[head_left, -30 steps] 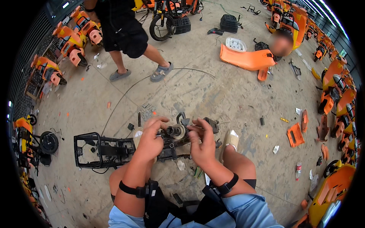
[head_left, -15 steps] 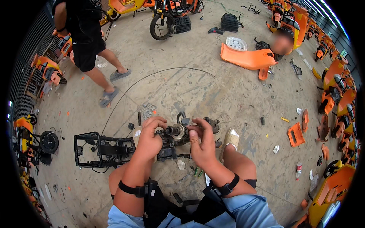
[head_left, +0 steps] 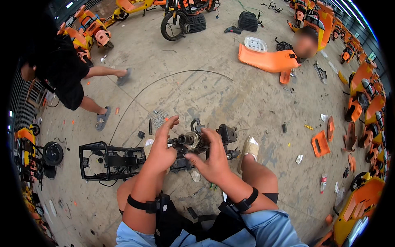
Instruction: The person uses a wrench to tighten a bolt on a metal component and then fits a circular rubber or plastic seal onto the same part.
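A black scooter frame (head_left: 135, 159) lies across the floor between my feet. From it a metal steering tube (head_left: 182, 140) points up towards me, with a shiny ring (head_left: 191, 140) round its base. My left hand (head_left: 161, 150) is just left of the tube, fingers stretched out and holding nothing visible. On the other side is my right hand (head_left: 212, 158), thumb and fingers spread apart near the ring. Whether its fingertips touch the metal I cannot tell. A curved black bracket (head_left: 196, 123) rises beyond the tube.
A long thin cable (head_left: 135, 96) arcs over the concrete floor beyond the frame. A person (head_left: 68, 74) in black walks at the far left. An orange body panel (head_left: 267, 61) lies at the far right, near a white tray (head_left: 255, 44). Rows of orange scooters (head_left: 362, 105) line the right.
My left hand's curled fingers have straightened. My right hand's thumb has moved left and nearer me, spreading from the fingers. The person in black has stepped further left.
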